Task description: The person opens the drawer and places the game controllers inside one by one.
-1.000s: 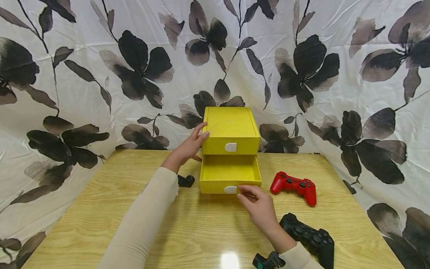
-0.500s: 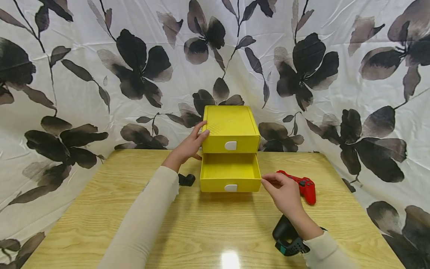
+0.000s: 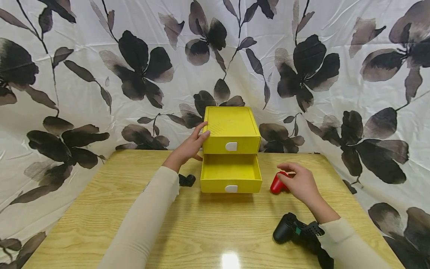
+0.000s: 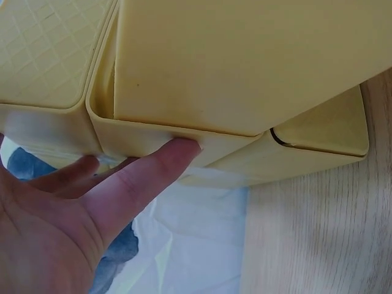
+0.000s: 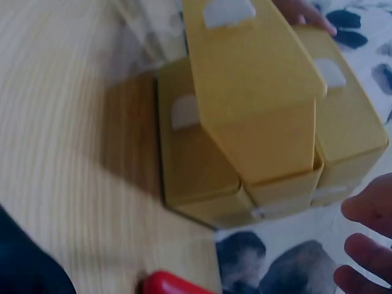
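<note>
plainly, spread left fingers (image 4: pixel 144 180) touch drawers (image 3: pixel 246 145); parted right fingers (image 3: pixel 289 167) hover near red controller (image 3: pixel 277 185)

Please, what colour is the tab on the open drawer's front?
The tab is white; the head view shows it best.

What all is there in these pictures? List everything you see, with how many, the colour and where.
Drawer stack: 1, yellow, back centre; three drawers, the middle one pulled out
Handle tabs: 3, white, one per drawer front
Red controller: 1, red, right of the stack, partly hidden
Black controller: 1, black, front right, partly hidden
Dark object: 1, black, beside the left wrist; too hidden to name
Table: 1, light wood, beneath
Cloth: 1, white with dark flowers, behind
Wrist device: 1, black, right wrist
Sleeves: 2, cream, on both arms
Left hand: 1, bare, touching the stack's left side
Right hand: 1, bare, at the red controller; contact unclear
</note>
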`<state>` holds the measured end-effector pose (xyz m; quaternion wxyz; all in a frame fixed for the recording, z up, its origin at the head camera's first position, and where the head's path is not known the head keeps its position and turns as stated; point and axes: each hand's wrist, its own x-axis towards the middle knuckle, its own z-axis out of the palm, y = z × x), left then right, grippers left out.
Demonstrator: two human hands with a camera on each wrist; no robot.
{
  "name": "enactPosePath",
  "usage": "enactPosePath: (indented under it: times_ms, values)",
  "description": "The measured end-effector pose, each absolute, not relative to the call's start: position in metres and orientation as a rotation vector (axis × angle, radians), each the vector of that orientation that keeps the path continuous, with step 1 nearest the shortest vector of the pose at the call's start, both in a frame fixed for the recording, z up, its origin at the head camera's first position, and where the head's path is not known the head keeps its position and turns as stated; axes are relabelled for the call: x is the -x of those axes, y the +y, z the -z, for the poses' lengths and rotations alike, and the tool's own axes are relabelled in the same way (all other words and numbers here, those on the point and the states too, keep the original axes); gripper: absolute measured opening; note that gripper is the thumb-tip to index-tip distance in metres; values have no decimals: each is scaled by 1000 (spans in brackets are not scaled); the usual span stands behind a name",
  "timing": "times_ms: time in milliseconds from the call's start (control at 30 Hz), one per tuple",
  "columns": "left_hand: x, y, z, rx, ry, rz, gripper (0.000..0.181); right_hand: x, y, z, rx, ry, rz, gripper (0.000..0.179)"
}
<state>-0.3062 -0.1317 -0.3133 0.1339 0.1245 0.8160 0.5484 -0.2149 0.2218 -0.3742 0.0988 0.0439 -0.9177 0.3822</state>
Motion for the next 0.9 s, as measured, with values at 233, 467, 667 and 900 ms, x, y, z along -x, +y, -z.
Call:
enactPosePath:
  times_ms: [233,467,667,900]
  values:
    - [308,-132,315,-365,2360,-1598,61,234,239,382,-180,-2878,-964,40]
    - [308,-132,317,-355,2360,-1596,60,246,253,389,-245,-2977,-830,48]
    - [309,-132,318,-350,2353,-1600,59,253,264,395,-281,-3016,-779,49]
    - [308,-132,318,-366,2347,-1619,59,258,271,400,-238,-3103,-795,54]
